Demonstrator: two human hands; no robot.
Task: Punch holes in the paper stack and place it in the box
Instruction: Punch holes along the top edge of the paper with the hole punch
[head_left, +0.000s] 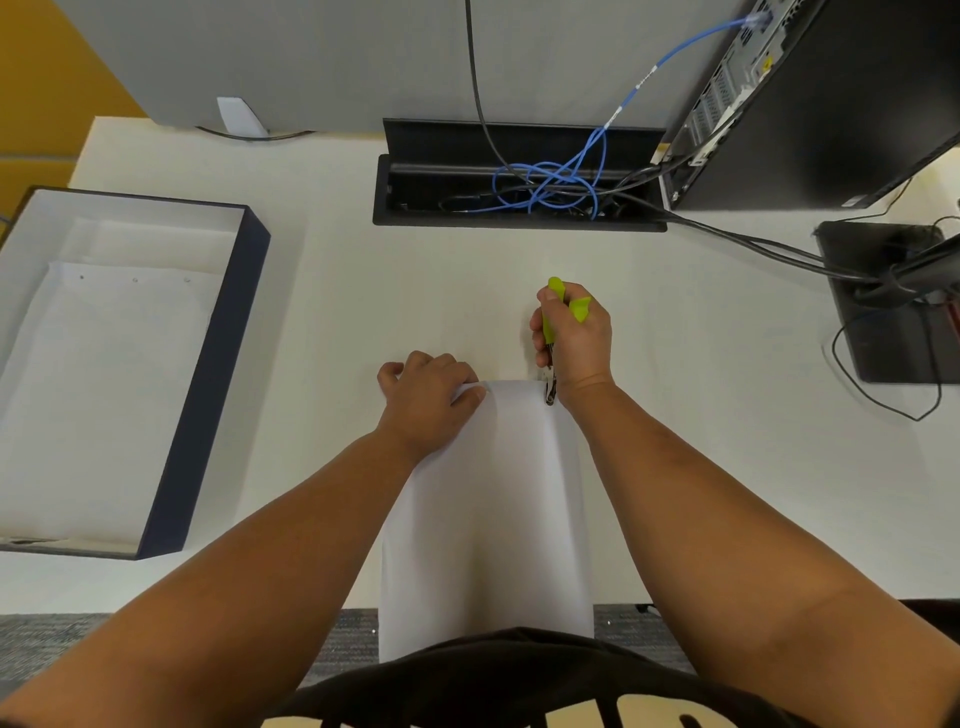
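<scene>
Head-camera view is looking straight down: the right hand (574, 338) is wrapping tight around the lime-green plastic handles of a small hand-held hole punch (551, 343), fingers curled shut on them, the two handle tips poking out past the knuckles. The punch's dark metal nose is biting onto the far edge of the white paper stack (493, 499), near its right corner. The left hand (428, 397) is pinching the same far edge at the left corner, thumb lying on top of the sheets and fingers tucked under, holding the stack steady. The stack is lying lengthwise between the two bare forearms, its near end hanging past the edge of the pale cream desk (415, 291) toward the person's dark shirt.

Well off to the left, a shallow rectangular cardboard box with navy outer walls and a white lining (208, 374) is sitting on the desk; white sheets (104, 364) with a row of three punched holes along their far edge are already lying inside it. At the back, a black cable tray (514, 176) is sitting open, holding a tangle of blue network cable (550, 184). A black computer tower (810, 104) is standing at the far right
</scene>
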